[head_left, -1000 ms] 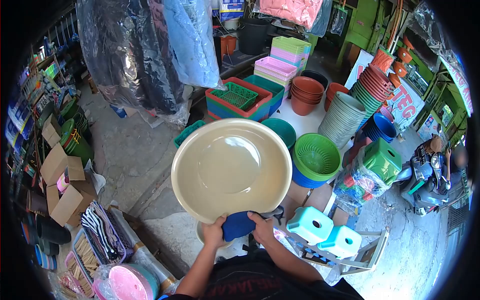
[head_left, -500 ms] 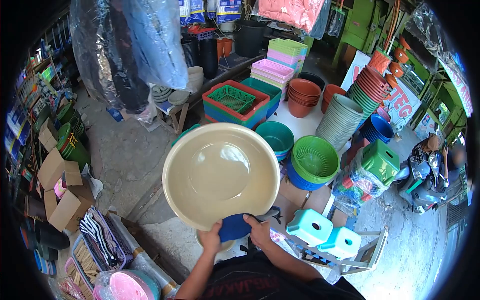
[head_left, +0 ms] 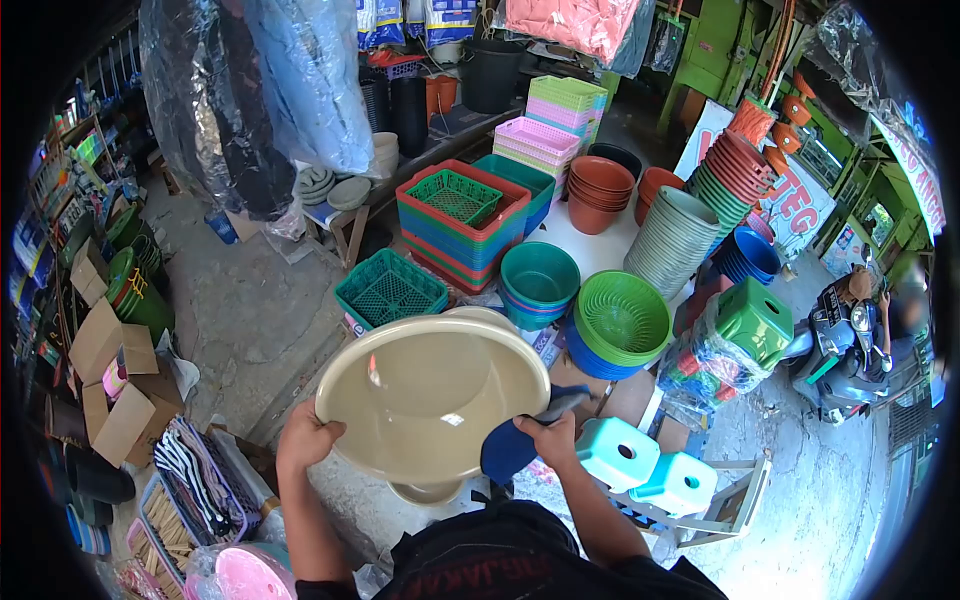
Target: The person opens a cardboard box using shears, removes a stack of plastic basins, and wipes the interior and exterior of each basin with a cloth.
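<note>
A large beige basin (head_left: 430, 400) is held tilted in front of my body, its hollow side facing me. My left hand (head_left: 308, 436) grips the basin's left rim, with the thumb over the edge. At the lower right rim, my right hand (head_left: 550, 438) is closed on a dark blue cloth (head_left: 508, 452), which lies against the basin. Part of a smaller beige basin (head_left: 426, 493) shows below the large one. Just beyond the large basin's upper edge is a green basket (head_left: 391, 289).
Stacked crates (head_left: 465, 225), green basins (head_left: 624, 318) and grey pots (head_left: 672, 240) stand ahead. Turquoise stools (head_left: 617, 452) are at the right, an open carton (head_left: 115, 365) at the left. Wrapped goods (head_left: 310, 80) hang overhead. A person sits by a motorbike (head_left: 845, 345) far right.
The large basin has moved down and tilted, uncovering the green basket. My left hand has shifted from the bottom edge to the left rim. My right hand has moved right with the cloth.
</note>
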{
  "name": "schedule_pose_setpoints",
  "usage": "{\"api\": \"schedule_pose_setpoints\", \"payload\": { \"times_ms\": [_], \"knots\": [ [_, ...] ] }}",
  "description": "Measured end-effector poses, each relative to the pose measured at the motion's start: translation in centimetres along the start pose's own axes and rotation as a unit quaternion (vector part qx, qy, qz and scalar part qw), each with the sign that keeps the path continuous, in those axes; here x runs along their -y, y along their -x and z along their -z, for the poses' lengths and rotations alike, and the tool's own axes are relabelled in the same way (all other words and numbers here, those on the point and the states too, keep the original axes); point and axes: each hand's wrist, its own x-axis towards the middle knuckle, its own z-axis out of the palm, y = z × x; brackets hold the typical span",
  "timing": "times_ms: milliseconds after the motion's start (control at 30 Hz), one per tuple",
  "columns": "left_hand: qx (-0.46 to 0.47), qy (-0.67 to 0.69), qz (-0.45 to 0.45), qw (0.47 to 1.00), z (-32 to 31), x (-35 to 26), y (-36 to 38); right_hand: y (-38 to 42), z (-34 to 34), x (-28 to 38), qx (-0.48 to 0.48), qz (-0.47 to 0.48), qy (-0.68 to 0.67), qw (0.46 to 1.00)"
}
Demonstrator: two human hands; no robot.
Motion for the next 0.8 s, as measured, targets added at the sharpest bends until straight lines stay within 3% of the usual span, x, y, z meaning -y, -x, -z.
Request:
{"api": "schedule_pose_setpoints", "payload": {
  "times_ms": [33, 67, 100, 133, 200, 233, 267, 333, 367, 433, 467, 500, 533, 567, 633, 667, 733, 767, 800],
  "knots": [
    [0.001, 0.0, 0.001, 1.0, -0.2, 0.1, -0.1, -0.2, 0.3, -0.4, 0.011, -0.002, 0.046, 0.999],
    [-0.057, 0.062, -0.049, 0.995, -0.8, 0.4, -0.6, -0.1, 0.2, -0.8, 0.009, -0.003, 0.045, 0.999],
    [-0.115, 0.125, -0.101, 0.98, -1.5, 0.5, -1.1, 0.0, -0.1, -1.0, -0.016, 0.002, 0.007, 1.0],
    [-0.114, 0.126, -0.104, 0.98, -2.8, 0.6, -1.2, 0.1, -0.5, -1.1, -0.041, 0.007, -0.031, 0.999],
    [-0.248, 0.364, -0.048, 0.897, -7.1, 1.2, 0.0, 0.5, -2.0, -1.6, -0.075, 0.012, -0.097, 0.992],
    [-0.248, 0.267, -0.025, 0.931, -10.2, 2.7, 1.0, 0.8, -2.8, -1.9, -0.105, 0.012, -0.159, 0.982],
    [-0.247, 0.167, -0.001, 0.954, -13.2, 3.6, 1.9, 1.5, -3.4, -1.6, -0.123, -0.006, -0.121, 0.985],
    [-0.264, 0.484, 0.038, 0.834, -17.4, 2.2, 2.9, 2.0, -3.4, -1.8, -0.108, -0.031, -0.146, 0.983],
    [-0.263, 0.485, 0.041, 0.833, -17.1, 2.6, 3.0, 2.2, -3.4, -1.8, -0.087, -0.054, -0.172, 0.98],
    [-0.228, 0.351, 0.058, 0.906, -15.0, 4.1, 2.7, 2.3, -3.2, -1.8, -0.1, -0.062, -0.159, 0.98],
    [-0.229, 0.351, 0.06, 0.906, -12.9, 4.5, 2.5, 2.2, -2.8, -1.5, -0.126, -0.049, -0.035, 0.99],
    [-0.161, 0.259, 0.058, 0.951, -10.0, 4.4, 2.2, 2.0, -2.1, -1.2, -0.149, -0.036, 0.088, 0.984],
    [-0.095, 0.164, 0.055, 0.98, -8.0, 4.5, 2.0, -0.1, 0.4, -0.8, -0.087, 0.028, 0.095, 0.991],
    [-0.097, 0.163, 0.057, 0.98, -7.2, 4.9, 1.9, -0.5, 0.9, 1.2, -0.07, 0.058, 0.148, 0.985],
    [-0.089, 0.054, -0.023, 0.994, -6.5, 4.9, 1.5, -1.6, 1.9, 1.7, -0.045, 0.096, 0.389, 0.915],
    [-0.078, -0.046, -0.013, 0.996, -6.4, 4.3, 1.5, -1.9, 1.7, 2.0, -0.049, 0.093, 0.388, 0.916],
    [-0.071, -0.085, -0.026, 0.993, -7.5, 2.9, 1.2, -2.3, 1.0, 2.4, -0.066, 0.358, 0.343, 0.866],
    [-0.069, -0.123, -0.037, 0.989, -7.8, 2.6, 1.1, -2.0, 0.8, 2.0, -0.067, 0.357, 0.342, 0.867],
    [-0.069, -0.125, -0.036, 0.989, -8.1, 3.5, 0.9, -1.5, 0.6, 1.3, -0.086, 0.336, 0.235, 0.908]
  ]
}}
